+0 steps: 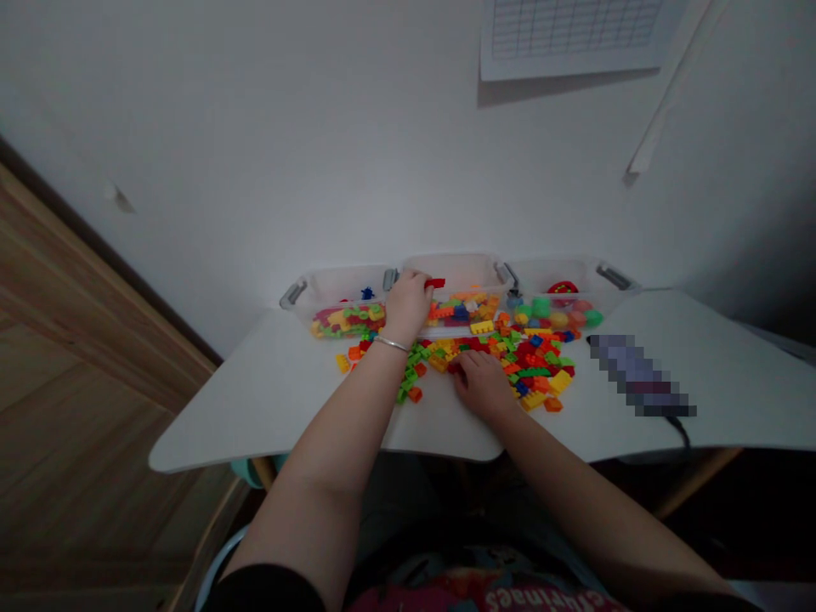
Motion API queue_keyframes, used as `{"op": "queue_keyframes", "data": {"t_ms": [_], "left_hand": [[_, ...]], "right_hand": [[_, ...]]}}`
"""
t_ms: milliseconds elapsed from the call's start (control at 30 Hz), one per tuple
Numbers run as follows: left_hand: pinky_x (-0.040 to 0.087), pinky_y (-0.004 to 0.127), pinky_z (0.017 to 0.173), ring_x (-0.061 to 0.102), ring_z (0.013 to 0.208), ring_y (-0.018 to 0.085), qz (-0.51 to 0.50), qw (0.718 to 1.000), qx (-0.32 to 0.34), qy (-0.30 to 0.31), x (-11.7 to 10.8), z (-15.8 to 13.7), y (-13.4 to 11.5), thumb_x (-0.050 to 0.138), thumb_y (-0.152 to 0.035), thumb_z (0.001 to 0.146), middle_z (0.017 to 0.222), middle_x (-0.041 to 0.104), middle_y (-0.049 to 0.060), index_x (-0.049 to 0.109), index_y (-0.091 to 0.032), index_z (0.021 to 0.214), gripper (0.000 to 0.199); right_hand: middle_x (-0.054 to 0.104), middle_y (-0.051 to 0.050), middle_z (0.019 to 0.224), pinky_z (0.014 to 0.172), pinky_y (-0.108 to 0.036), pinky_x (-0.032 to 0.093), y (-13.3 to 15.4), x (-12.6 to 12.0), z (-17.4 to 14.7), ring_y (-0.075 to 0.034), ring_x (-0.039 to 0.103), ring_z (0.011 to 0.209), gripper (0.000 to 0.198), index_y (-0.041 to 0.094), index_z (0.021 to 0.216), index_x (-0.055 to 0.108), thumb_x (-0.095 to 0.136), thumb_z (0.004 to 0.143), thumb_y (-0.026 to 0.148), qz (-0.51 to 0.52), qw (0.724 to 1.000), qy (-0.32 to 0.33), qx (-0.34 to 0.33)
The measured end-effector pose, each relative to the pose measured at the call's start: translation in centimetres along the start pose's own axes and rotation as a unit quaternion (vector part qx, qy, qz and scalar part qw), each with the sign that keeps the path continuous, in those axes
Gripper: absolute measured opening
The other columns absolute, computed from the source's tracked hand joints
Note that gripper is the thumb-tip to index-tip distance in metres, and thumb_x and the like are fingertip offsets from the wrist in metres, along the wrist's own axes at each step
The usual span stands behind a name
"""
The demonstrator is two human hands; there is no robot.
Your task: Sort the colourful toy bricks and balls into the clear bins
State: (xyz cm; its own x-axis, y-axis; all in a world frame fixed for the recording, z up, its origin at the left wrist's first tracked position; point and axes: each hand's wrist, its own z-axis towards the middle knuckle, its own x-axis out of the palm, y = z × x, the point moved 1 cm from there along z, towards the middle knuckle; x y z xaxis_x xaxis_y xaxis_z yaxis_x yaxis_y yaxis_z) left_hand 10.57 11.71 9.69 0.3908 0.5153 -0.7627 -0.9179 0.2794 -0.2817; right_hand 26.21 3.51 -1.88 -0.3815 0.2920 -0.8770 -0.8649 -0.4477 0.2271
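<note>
My left hand (409, 302) is pinched on a red toy brick (435, 283), held over the middle clear plastic bin (456, 268). Under it, that bin holds orange, yellow, blue and red bricks. My right hand (481, 381) rests at the front of a loose pile of coloured building bricks (532, 371) on the white table. Its fingers are curled down, with a dark red brick (454, 368) at their tips. Green and orange bricks (410, 382) lie between my two arms. Part of the pile is hidden behind my hands.
To the left stands a clear bin (337, 280) with green, yellow and red pieces. A right-hand bin (554, 276) holds coloured balls and a red round piece. A blurred-out device with a cable (637, 374) lies on the white table (720, 365). Behind is a wall with a paper chart (574, 34).
</note>
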Motion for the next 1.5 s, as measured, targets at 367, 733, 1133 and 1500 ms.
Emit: {"op": "queue_keyframes", "data": {"t_ms": [367,733,1133,1500], "left_hand": [[0.033,0.041,0.113,0.050,0.127,0.025,0.003,0.998,0.064,0.015,0.6,-2.5,0.0,0.052,-0.020,0.088,0.136,0.058,0.014,0.060,-0.013,0.129,0.043],[0.040,0.044,0.107,0.053,0.119,0.025,0.006,0.990,0.112,0.084,0.0,-11.8,-2.5,0.054,-0.020,0.087,0.127,0.064,0.008,0.066,-0.019,0.117,0.032],[0.032,0.056,0.113,0.041,0.137,0.032,0.085,0.978,0.078,0.173,2.7,-14.9,0.1,0.057,-0.037,0.089,0.146,0.050,0.007,0.053,-0.025,0.136,0.049],[0.034,0.056,0.112,0.043,0.135,0.032,0.080,0.980,0.077,0.163,2.9,-14.6,0.3,0.056,-0.036,0.089,0.146,0.050,0.008,0.053,-0.025,0.136,0.048]], "right_hand": [[0.066,-0.009,0.101,0.086,-0.035,0.035,0.1,-0.1,-0.1,-0.024,0.055,0.097,0.018,0.018,0.100,0.062,0.051,0.086,0.018,0.003,1.000,-0.001,0.002],[0.065,-0.007,0.095,0.082,-0.036,0.034,0.0,0.1,-0.1,-0.024,0.054,0.092,0.014,0.018,0.095,0.062,0.055,0.088,0.029,-0.059,0.997,-0.033,0.025],[0.067,-0.009,0.097,0.086,-0.038,0.036,0.0,-0.2,-0.2,-0.026,0.054,0.095,0.015,0.017,0.097,0.064,0.058,0.084,0.023,-0.063,0.997,-0.032,0.024],[0.066,-0.011,0.101,0.087,-0.039,0.043,-0.6,0.6,-0.1,-0.027,0.055,0.096,0.021,0.016,0.103,0.062,0.053,0.084,0.015,0.037,0.997,-0.072,-0.012]]}}
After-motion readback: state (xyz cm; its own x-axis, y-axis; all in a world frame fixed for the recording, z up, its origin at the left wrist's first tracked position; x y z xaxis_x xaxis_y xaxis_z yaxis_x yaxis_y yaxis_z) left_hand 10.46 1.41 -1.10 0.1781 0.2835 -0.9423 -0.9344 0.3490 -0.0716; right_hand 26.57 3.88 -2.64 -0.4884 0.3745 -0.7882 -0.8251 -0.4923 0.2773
